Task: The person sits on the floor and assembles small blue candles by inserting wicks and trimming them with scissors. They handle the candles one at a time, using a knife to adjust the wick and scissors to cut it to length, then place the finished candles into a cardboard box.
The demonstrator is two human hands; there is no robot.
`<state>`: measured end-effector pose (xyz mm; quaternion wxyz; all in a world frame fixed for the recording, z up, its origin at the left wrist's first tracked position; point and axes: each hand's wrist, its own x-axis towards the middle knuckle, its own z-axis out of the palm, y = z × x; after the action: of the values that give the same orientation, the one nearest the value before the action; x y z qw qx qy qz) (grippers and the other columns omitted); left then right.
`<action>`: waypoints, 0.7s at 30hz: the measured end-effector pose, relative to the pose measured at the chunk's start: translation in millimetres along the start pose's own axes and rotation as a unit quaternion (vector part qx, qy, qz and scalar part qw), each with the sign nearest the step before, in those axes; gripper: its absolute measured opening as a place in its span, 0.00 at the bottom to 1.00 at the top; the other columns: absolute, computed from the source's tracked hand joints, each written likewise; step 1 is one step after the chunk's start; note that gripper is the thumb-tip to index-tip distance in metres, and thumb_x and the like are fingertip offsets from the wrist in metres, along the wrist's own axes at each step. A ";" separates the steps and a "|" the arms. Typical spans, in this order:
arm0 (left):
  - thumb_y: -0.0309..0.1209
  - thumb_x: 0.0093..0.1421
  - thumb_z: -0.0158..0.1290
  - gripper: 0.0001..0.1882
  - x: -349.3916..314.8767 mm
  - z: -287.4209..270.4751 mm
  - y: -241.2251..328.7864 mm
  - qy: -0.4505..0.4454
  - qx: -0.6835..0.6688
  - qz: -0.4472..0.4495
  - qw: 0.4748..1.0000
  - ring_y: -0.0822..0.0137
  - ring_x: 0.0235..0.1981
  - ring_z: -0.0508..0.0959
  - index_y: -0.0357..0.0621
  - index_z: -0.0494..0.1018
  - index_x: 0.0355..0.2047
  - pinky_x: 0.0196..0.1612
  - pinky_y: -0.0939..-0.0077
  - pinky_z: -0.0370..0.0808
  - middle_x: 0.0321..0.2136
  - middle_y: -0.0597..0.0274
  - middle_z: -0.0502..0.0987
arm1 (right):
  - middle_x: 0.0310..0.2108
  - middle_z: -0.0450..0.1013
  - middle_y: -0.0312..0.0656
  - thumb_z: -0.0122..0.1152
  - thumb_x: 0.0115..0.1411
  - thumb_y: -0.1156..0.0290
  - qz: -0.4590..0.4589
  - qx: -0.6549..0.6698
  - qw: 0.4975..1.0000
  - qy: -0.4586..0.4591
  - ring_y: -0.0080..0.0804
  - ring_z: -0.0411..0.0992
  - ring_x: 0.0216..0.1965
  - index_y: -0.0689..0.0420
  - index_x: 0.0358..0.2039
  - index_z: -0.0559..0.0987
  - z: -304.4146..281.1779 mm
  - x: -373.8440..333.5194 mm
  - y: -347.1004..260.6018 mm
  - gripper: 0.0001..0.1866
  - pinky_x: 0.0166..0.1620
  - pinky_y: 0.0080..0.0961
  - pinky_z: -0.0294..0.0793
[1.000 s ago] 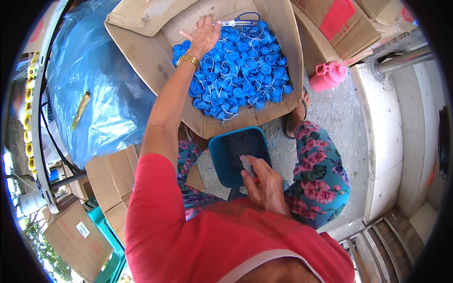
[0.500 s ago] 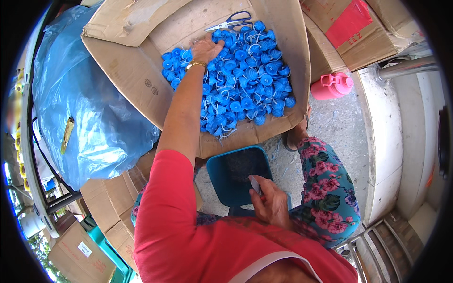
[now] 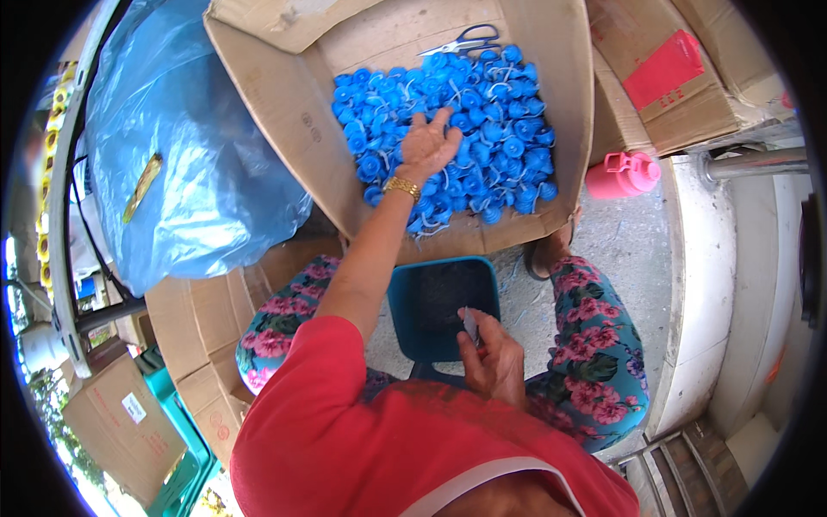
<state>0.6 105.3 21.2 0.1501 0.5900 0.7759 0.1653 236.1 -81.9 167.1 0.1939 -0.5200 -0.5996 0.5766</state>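
Note:
A cardboard box (image 3: 284, 103) holds a heap of small blue plastic pieces (image 3: 508, 146), ribbed and top-shaped, with white strings on them. My left hand (image 3: 426, 153), with a gold bracelet at the wrist, reaches over the heap, its fingers apart and nothing visible in them. Scissors (image 3: 465, 41) with dark blue handles lie at the heap's far edge. Lower down, my right hand (image 3: 495, 358) is closed, pinching a small flat greyish blade-like piece (image 3: 469, 323) between thumb and fingers. It hovers by the right edge of a dark teal bin (image 3: 422, 332) between my legs.
A large blue plastic bag (image 3: 189, 164) bulges left of the box, beside a metal frame. At the right stands a pink bottle (image 3: 624, 175) on the concrete floor, near more cardboard boxes (image 3: 724, 77) and a metal pipe (image 3: 758, 164). Flattened cardboard (image 3: 185, 327) lies at the lower left.
My left hand has drawn back from the far left edge of the heap toward its middle, and its fingers have spread. My right hand keeps its grip near the bin. The view has shifted slightly.

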 end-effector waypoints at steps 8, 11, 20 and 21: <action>0.44 0.60 0.46 0.21 17.9 -63.2 10.1 0.222 0.061 0.066 0.971 0.46 0.34 0.78 0.53 0.68 0.52 0.38 0.54 0.76 0.38 0.47 0.75 | 0.33 0.73 0.52 0.58 0.53 0.76 -0.031 -0.032 0.999 0.025 0.49 0.74 0.25 0.58 0.44 0.73 7.2 1.4 16.0 0.16 0.27 0.34 0.73; 0.53 0.59 0.38 0.29 91.9 -69.8 -58.8 0.136 0.295 -0.029 0.945 0.45 0.51 0.70 0.54 0.64 0.56 0.59 0.38 0.51 0.51 0.46 0.68 | 0.32 0.73 0.52 0.58 0.53 0.76 -0.018 -0.040 0.999 0.030 0.49 0.74 0.25 0.58 0.44 0.73 6.9 4.5 19.1 0.16 0.27 0.34 0.73; 0.58 0.56 0.35 0.32 121.7 -58.3 -105.4 -0.121 0.246 -0.107 0.956 0.50 0.56 0.66 0.62 0.62 0.58 0.57 0.55 0.62 0.54 0.49 0.66 | 0.31 0.72 0.52 0.58 0.53 0.77 0.005 -0.043 0.999 0.031 0.46 0.73 0.24 0.59 0.45 0.73 7.0 10.0 17.3 0.16 0.26 0.33 0.73; 0.58 0.57 0.34 0.32 118.3 -58.4 -96.3 -0.144 0.261 -0.079 0.951 0.51 0.55 0.67 0.62 0.61 0.59 0.57 0.55 0.63 0.53 0.47 0.66 | 0.31 0.72 0.51 0.58 0.53 0.77 -0.001 -0.041 0.999 0.029 0.46 0.73 0.23 0.59 0.45 0.73 7.1 9.0 15.9 0.16 0.26 0.33 0.72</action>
<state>-138.4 190.9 27.6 0.1130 0.5625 0.8066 -0.1422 233.2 -81.1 147.8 0.1903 -0.5438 -0.6170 0.5361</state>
